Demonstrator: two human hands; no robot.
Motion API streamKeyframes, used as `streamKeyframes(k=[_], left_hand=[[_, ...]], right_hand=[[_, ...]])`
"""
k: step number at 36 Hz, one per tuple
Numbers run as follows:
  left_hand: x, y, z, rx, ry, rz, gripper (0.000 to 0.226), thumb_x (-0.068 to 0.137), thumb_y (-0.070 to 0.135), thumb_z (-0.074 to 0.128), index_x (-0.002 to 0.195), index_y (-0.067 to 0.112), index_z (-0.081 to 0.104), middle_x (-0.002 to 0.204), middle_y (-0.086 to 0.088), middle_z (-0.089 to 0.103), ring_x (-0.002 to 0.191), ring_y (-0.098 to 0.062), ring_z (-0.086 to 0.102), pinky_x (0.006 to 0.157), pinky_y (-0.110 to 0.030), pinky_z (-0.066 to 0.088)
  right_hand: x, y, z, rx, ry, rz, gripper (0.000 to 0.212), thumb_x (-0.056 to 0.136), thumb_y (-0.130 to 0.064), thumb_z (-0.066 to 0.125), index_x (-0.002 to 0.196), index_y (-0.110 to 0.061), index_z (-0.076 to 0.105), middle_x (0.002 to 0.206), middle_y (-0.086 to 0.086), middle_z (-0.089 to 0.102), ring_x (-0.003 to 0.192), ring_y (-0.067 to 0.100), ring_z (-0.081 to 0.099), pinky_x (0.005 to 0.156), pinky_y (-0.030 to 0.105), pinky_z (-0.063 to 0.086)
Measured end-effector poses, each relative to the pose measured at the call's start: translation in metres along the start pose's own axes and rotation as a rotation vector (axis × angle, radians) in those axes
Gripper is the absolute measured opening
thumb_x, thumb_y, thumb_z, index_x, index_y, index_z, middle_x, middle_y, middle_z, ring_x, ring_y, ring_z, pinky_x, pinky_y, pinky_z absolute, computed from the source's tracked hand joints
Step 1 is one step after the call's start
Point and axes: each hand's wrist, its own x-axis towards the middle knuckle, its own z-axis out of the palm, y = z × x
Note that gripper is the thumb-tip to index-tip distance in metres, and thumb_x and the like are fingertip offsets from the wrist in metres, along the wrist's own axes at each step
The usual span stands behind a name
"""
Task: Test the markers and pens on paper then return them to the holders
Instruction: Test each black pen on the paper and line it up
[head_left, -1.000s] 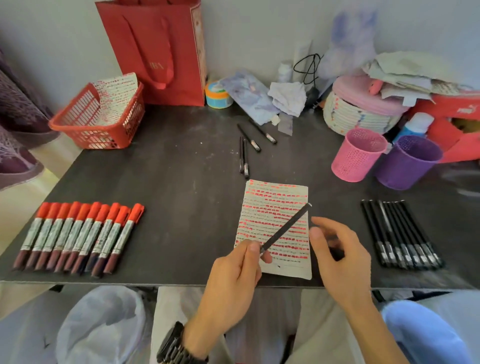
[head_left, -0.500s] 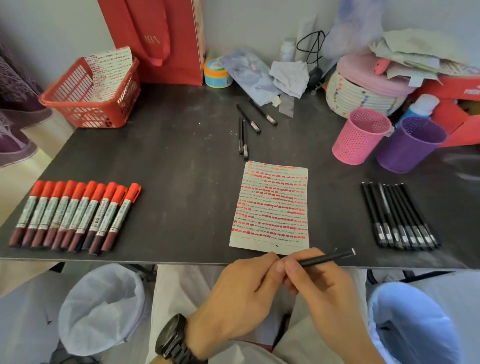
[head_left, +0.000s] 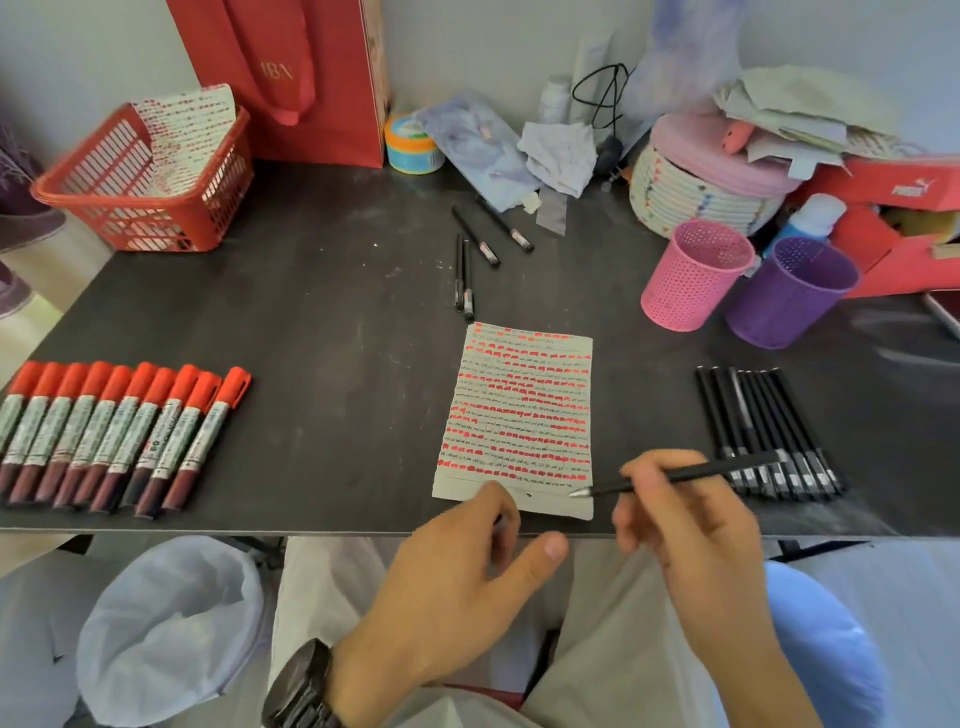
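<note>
Now the scene centres on a sheet of paper lying near the front edge of a dark table, covered in rows of red marks with lines of black scribble between them.

Well to the left of the paper, ten red-capped markers lie in a neat side-by-side row. Just beyond the paper's far edge, four loose black pens lie on the table.

At the paper's near left corner, the left hand rests with its fingertips on the sheet, thumb spread wide; it seems to hold nothing, though something small could be hidden under the fingers.

A moment ago both hands were together below the table edge, closed around one black pen. They have since parted. The right hand now holds that black pen in a writing grip, thumb and first fingers pinched round the barrel. The silver tip is bare and hovers at the paper's near right corner, over the last empty strip. Probably the cap has just come off, so this pen is about to be tested.

To the right of the paper, about eight more black pens lie in a row. Beyond them stand a pink mesh holder and a purple mesh holder, with no pens showing above their rims, so returning has yet to begin.
</note>
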Motion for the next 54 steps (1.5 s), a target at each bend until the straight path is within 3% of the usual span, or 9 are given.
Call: streamKeyframes(k=[3,7,12,15,18,24,28,44,54], left_hand=[[0.009,0.001,0.002,0.102,0.153,0.033,0.042,0.08,0.085,0.039,0.088,0.044,0.036,0.099,0.029,0.05,0.095,0.004,0.051,0.065,-0.011,0.04],[0.036,0.008,0.01,0.157,0.2,0.102,0.03,0.083,0.066,0.05,0.094,0.044,0.033,0.108,0.028,0.052,0.099,0.005,0.05,0.067,-0.006,0.039],[0.061,0.004,0.031,0.265,0.173,0.12,0.056,0.079,0.059,0.069,0.12,0.03,0.043,0.107,0.018,0.05,0.099,-0.004,0.05,0.086,-0.019,0.042],[0.059,0.001,0.041,0.275,0.243,0.12,0.06,0.079,0.058,0.071,0.118,0.022,0.044,0.128,0.007,0.056,0.125,-0.015,0.05,0.102,-0.035,0.047],[0.053,-0.004,0.044,0.276,0.304,0.101,0.061,0.078,0.057,0.073,0.117,0.019,0.045,0.131,0.0,0.058,0.13,-0.023,0.052,0.101,-0.045,0.051],[0.044,-0.018,0.042,0.263,0.323,0.085,0.057,0.079,0.059,0.068,0.114,0.02,0.045,0.133,0.005,0.055,0.126,-0.022,0.054,0.102,-0.046,0.05],[0.043,-0.018,0.044,0.305,0.311,0.104,0.048,0.085,0.059,0.059,0.108,0.022,0.04,0.143,0.003,0.053,0.144,-0.021,0.039,0.118,-0.043,0.033],[0.041,-0.012,0.046,0.356,0.302,0.066,0.046,0.087,0.056,0.06,0.108,0.016,0.05,0.147,0.001,0.051,0.147,-0.022,0.034,0.121,-0.043,0.028],[0.042,-0.013,0.047,0.365,0.304,0.075,0.046,0.087,0.057,0.055,0.108,0.016,0.049,0.147,0.001,0.051,0.148,-0.022,0.034,0.122,-0.042,0.026]], right_hand=[[0.014,0.002,-0.01,0.09,0.099,0.057,0.016,0.082,-0.037,0.068,0.083,-0.021,0.068,0.061,0.011,0.062,0.05,0.023,0.056,0.05,0.026,0.05],[0.032,0.013,-0.015,0.02,0.143,0.09,0.016,0.094,-0.028,0.068,0.079,-0.025,0.067,0.06,0.007,0.062,0.053,0.022,0.062,0.054,0.028,0.054],[0.05,0.019,-0.01,-0.084,0.176,0.07,0.02,0.095,-0.032,0.068,0.074,-0.032,0.065,0.057,0.006,0.064,0.047,0.022,0.063,0.05,0.031,0.053],[0.055,0.018,-0.009,-0.071,0.127,0.068,0.019,0.097,-0.023,0.066,0.079,-0.028,0.068,0.063,0.011,0.069,0.052,0.026,0.068,0.051,0.029,0.055],[0.059,0.017,-0.006,-0.069,0.065,0.092,0.014,0.094,-0.02,0.07,0.081,-0.023,0.068,0.068,0.013,0.072,0.059,0.029,0.072,0.054,0.029,0.058],[0.056,0.03,0.005,-0.139,-0.017,0.119,0.02,0.092,-0.022,0.072,0.076,-0.016,0.062,0.06,0.009,0.066,0.05,0.023,0.065,0.047,0.027,0.052],[0.051,0.035,0.009,-0.217,-0.001,0.061,0.024,0.094,-0.026,0.071,0.072,-0.022,0.062,0.059,0.007,0.065,0.045,0.017,0.059,0.046,0.022,0.048],[0.051,0.049,0.009,-0.445,0.069,0.043,0.033,0.083,-0.018,0.069,0.06,-0.019,0.046,0.045,-0.003,0.052,0.042,0.011,0.054,0.039,0.024,0.043],[0.052,0.05,0.01,-0.531,0.054,-0.006,0.033,0.086,-0.015,0.072,0.063,-0.014,0.049,0.051,0.006,0.058,0.049,0.029,0.06,0.042,0.037,0.049]])
